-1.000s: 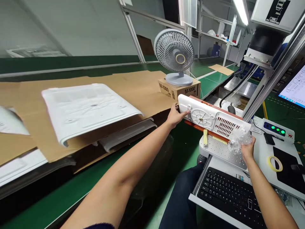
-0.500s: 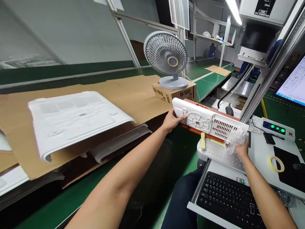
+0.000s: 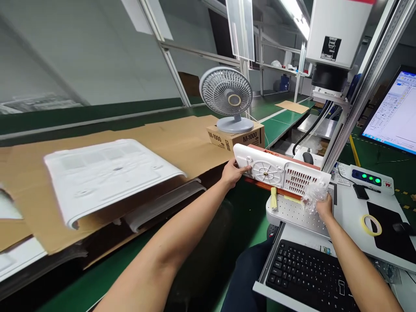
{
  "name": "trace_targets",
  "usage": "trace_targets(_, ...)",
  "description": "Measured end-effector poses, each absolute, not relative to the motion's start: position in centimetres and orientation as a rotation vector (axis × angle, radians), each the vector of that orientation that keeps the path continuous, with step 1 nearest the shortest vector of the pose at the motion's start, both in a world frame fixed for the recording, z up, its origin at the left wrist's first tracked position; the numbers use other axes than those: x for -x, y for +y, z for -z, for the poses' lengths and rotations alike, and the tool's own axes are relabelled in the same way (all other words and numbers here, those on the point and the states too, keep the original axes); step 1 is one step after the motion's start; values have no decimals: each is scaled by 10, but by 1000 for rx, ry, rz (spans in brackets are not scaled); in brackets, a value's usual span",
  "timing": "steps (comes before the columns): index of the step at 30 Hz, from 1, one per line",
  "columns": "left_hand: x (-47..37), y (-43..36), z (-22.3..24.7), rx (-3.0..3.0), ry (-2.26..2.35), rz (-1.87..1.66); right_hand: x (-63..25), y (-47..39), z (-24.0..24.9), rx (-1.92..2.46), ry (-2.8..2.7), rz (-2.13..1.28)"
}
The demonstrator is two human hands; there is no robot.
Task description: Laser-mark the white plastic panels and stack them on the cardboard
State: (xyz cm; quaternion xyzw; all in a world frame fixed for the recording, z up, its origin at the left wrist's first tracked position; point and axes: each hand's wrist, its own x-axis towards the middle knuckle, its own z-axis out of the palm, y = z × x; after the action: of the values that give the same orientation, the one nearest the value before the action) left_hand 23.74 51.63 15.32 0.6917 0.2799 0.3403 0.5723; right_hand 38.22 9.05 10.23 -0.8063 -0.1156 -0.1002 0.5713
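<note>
A long white plastic panel point(image 3: 282, 171) with a round spoked pattern and rows of slots stands on edge against a reddish-orange fixture point(image 3: 256, 184). My left hand point(image 3: 232, 174) grips the panel's left end, thumb on the front face and fingers partly hidden behind. At the lower right end, my right hand point(image 3: 325, 207) is closed on crumpled clear plastic film point(image 3: 312, 196); its fingertips are partly hidden, and I cannot tell whether they also press the panel. Below lies a perforated metal plate point(image 3: 292, 213), with a yellow strip point(image 3: 273, 200) hanging at the fixture's front.
A large white cover point(image 3: 113, 173) lies on cardboard at left. A grey fan point(image 3: 226, 97) stands on a carton point(image 3: 232, 139). A machine head point(image 3: 339, 39) hangs above right. Keyboard point(image 3: 305, 273), tape roll point(image 3: 371, 225), control box point(image 3: 372, 178) and monitor point(image 3: 393, 112) are at right.
The view has tilted up, so most things sit lower in the picture and more of the machine head shows. Both hands keep their places at the panel's ends.
</note>
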Motion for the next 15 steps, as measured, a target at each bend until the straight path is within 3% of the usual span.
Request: trace_targets(15, -245, 529, -143, -1507, 617, -832, -396, 89, -87, 1900, -308, 252)
